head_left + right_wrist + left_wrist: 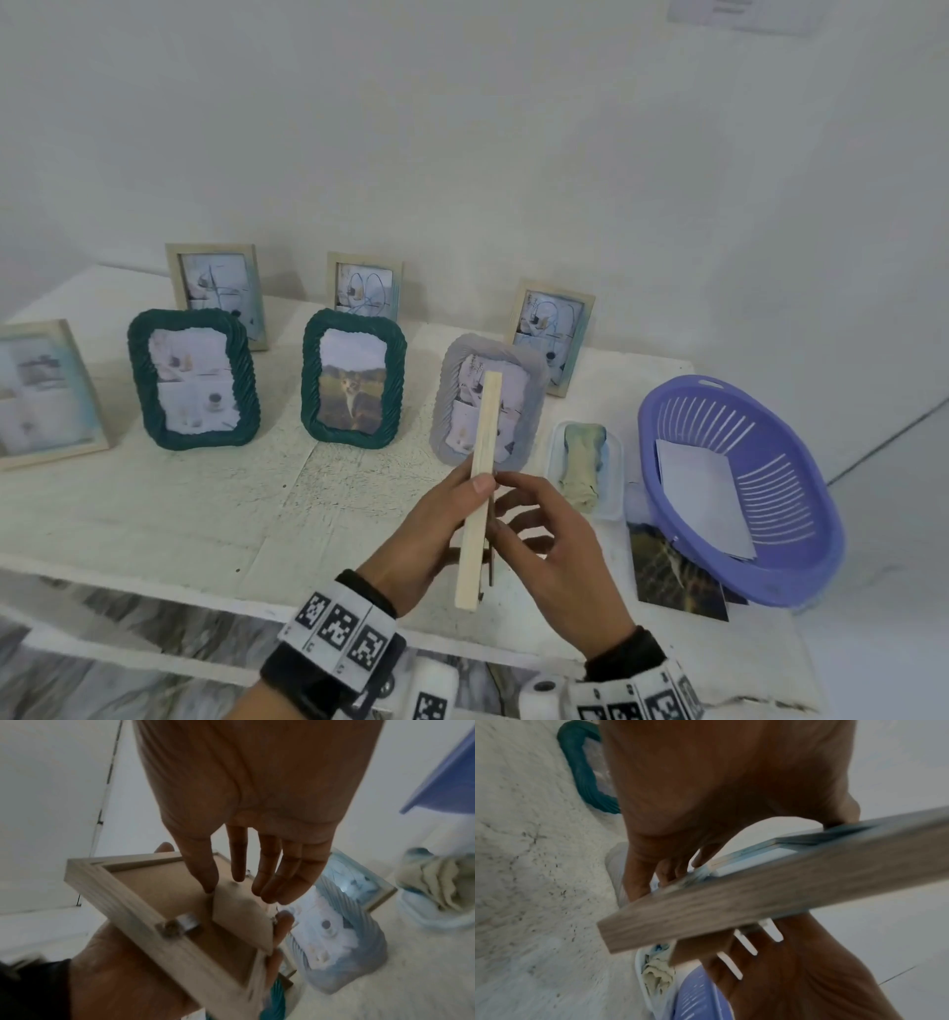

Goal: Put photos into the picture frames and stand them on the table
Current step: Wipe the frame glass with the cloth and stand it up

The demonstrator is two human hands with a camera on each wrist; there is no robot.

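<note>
I hold a light wooden picture frame (478, 491) edge-on above the front of the white table (205, 514). My left hand (462, 514) grips it from the left, thumb on its upper edge and fingers wrapped round the side. In the right wrist view the frame's brown back (159, 886) faces me, with its stand flap (239, 919) swung out a little. My right hand (244, 888) is at that back, its thumb tip at the flap's edge and its fingers nearly straight over the flap. The left wrist view shows the frame's (757, 892) glass side.
Several filled frames stand along the table: two green ones (194, 379) (353, 379), a grey one (488, 401) just behind my hands, and wooden ones at the back. A white tray with a cloth (585, 467), a purple basket (739, 488) holding paper and a loose photo (667, 575) lie at right.
</note>
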